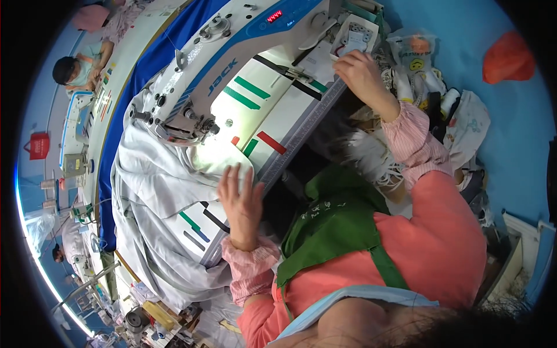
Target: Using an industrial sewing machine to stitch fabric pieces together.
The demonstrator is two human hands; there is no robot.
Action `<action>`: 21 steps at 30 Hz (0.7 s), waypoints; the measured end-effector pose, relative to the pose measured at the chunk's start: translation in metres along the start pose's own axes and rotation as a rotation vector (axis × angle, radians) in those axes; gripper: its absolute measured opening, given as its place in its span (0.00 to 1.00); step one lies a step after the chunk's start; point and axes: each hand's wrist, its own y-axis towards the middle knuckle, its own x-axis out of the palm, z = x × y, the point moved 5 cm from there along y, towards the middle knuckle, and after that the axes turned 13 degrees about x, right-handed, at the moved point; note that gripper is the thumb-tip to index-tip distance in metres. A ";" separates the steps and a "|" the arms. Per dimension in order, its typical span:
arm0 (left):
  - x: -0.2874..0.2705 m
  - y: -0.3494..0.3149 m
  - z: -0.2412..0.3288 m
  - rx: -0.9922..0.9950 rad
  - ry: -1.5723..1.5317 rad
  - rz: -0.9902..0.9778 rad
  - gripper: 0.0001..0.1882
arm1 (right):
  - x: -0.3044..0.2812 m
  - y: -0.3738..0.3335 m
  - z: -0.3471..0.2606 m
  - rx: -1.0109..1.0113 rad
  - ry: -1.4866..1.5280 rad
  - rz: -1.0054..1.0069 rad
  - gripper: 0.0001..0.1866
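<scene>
My left hand [239, 203] has its fingers spread over the edge of light grey fabric [156, 174], just in front of the lit sewing area; nothing shows in its grip. The fabric lies bunched on the table to the left of a white and blue sewing machine [197, 87], and part of it reaches close to the presser foot [203, 129]. At the table's front edge, beside a small white box [355, 39] of bobbins, my right hand [361, 75] hangs with fingers loosely bent and slightly apart. No object is visible in it.
Coloured tape strips [271, 142] and a ruler strip [301, 124] line the machine table. White scraps [371, 153], thread cones [448, 101] and bags are heaped at right. Blue cloth [133, 93] lies behind the machine. Another person [81, 69] sits at far left.
</scene>
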 end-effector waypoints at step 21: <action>0.059 -0.025 0.098 0.333 -0.448 -0.250 0.16 | 0.072 0.031 -0.098 -0.118 0.244 0.085 0.15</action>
